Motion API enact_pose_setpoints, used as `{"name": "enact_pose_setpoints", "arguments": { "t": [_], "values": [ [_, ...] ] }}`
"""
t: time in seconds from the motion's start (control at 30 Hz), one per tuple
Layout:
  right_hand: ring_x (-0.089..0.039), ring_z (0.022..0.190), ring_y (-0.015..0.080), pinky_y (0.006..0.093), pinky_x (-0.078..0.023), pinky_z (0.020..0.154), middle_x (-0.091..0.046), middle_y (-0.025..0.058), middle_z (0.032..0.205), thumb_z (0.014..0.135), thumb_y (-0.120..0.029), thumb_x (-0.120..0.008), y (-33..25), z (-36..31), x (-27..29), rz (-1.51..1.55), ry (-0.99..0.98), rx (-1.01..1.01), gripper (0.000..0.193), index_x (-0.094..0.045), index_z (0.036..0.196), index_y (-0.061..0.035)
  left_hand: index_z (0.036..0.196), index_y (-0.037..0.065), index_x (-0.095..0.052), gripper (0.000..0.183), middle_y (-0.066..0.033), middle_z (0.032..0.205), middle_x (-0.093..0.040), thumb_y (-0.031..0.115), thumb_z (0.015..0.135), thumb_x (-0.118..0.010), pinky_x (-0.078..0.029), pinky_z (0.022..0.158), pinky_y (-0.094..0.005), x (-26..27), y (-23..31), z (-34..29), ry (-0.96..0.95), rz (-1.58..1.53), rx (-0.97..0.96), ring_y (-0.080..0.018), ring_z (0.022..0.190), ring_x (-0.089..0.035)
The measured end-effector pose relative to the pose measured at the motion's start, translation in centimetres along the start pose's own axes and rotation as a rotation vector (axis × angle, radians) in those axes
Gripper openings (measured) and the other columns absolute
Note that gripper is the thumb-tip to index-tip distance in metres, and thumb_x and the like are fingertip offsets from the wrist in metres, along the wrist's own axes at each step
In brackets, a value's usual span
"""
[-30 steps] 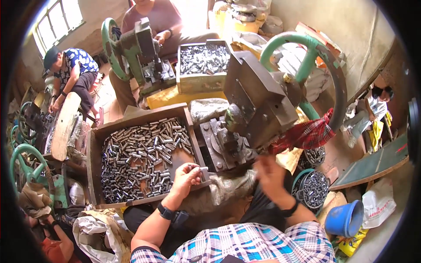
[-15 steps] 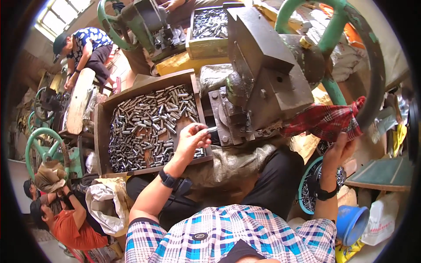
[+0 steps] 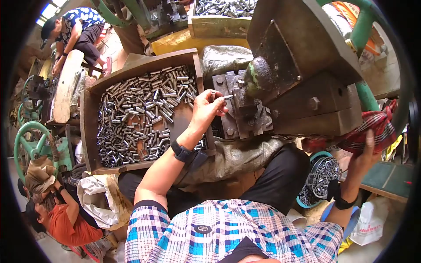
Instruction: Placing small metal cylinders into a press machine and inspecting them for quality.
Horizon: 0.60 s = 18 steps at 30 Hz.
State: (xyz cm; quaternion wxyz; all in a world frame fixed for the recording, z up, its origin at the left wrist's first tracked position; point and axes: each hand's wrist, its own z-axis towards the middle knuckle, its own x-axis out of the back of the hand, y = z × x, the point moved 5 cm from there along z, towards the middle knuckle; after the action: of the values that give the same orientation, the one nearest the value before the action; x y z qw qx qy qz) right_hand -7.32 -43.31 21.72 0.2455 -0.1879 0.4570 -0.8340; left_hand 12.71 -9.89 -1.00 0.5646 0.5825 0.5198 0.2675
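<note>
Thumb and fingers of my left hand (image 3: 208, 108) pinch a small metal tube (image 3: 227, 97), whose end reaches the die block (image 3: 241, 100) of a dark metal hand press (image 3: 302, 65). Beside that hand stands a wooden tray (image 3: 140, 168) heaped with short metal tubes (image 3: 151, 109). Far to the right, my right hand (image 3: 367, 148) is closed on a red plaid cloth (image 3: 380, 127) on the press's large wheel; what lies under the cloth is hidden.
A basin of small metal pieces (image 3: 323, 177) sits right of my knee, near a blue bucket (image 3: 352, 219) and a green-topped board (image 3: 390, 177). Another tray (image 3: 219, 27) stands beyond. Co-workers sit at left, one in a patterned shirt (image 3: 83, 18), another in orange (image 3: 72, 223).
My left hand has moved right and up, bringing the metal tube to the die block. My right hand and the plaid cloth sit lower and farther right. The view has shifted too.
</note>
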Motion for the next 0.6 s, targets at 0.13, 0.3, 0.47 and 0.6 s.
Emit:
{"name": "enact_pose_setpoints", "arguments": {
  "t": [0.13,0.3,0.47,0.6],
  "values": [
    [-0.054,0.106,0.0177,0.0319,-0.044,0.093,-0.052,0.0107,0.122,0.086,-0.018,-0.061,-3.0,3.3,0.2,-0.159,-0.131,0.013,0.051,-0.043,0.129,0.0031,0.096,0.0,-0.055,0.016,-0.0088,0.079,-0.063,0.01,0.086,-0.06,-0.053,0.055,-0.0236,-0.2,0.0,0.2,0.0,-0.021,0.035,-0.0144,0.064,-0.064],
    [-0.058,0.101,0.021,0.0322,-0.045,0.09,-0.056,0.0136,0.116,0.085,-0.019,-0.06,-6.8,7.3,-2.9,-0.155,-0.296,-0.04,0.049,-0.046,0.124,0.0057,0.096,0.001,-0.056,0.014,-0.0087,0.079,-0.064,0.01,0.086,-0.059,-0.053,0.055,-0.0231,-0.3,0.1,-0.5,-0.069,-0.138,0.121,-0.0139,0.064,-0.064],
    [-0.058,0.1,0.0227,0.0321,-0.047,0.087,-0.054,0.0146,0.117,0.085,-0.019,-0.058,-10.0,9.1,-7.0,-0.17,-0.503,-0.079,0.05,-0.043,0.127,0.0046,0.097,0.002,-0.056,0.016,-0.0081,0.08,-0.064,0.012,0.086,-0.062,-0.052,0.056,-0.0224,-0.9,-0.1,-1.5,-0.155,-0.169,0.124,-0.0126,0.064,-0.063],
    [-0.058,0.099,0.0231,0.0313,-0.049,0.085,-0.054,0.0153,0.118,0.086,-0.018,-0.056,-11.0,9.3,-8.2,-0.168,-0.559,-0.159,0.049,-0.043,0.128,0.0042,0.098,0.001,-0.056,0.02,-0.0077,0.082,-0.064,0.014,0.085,-0.063,-0.052,0.057,-0.0224,-1.2,-0.2,-1.2,-0.136,-0.166,0.068,-0.0119,0.066,-0.063]
  ]
}}
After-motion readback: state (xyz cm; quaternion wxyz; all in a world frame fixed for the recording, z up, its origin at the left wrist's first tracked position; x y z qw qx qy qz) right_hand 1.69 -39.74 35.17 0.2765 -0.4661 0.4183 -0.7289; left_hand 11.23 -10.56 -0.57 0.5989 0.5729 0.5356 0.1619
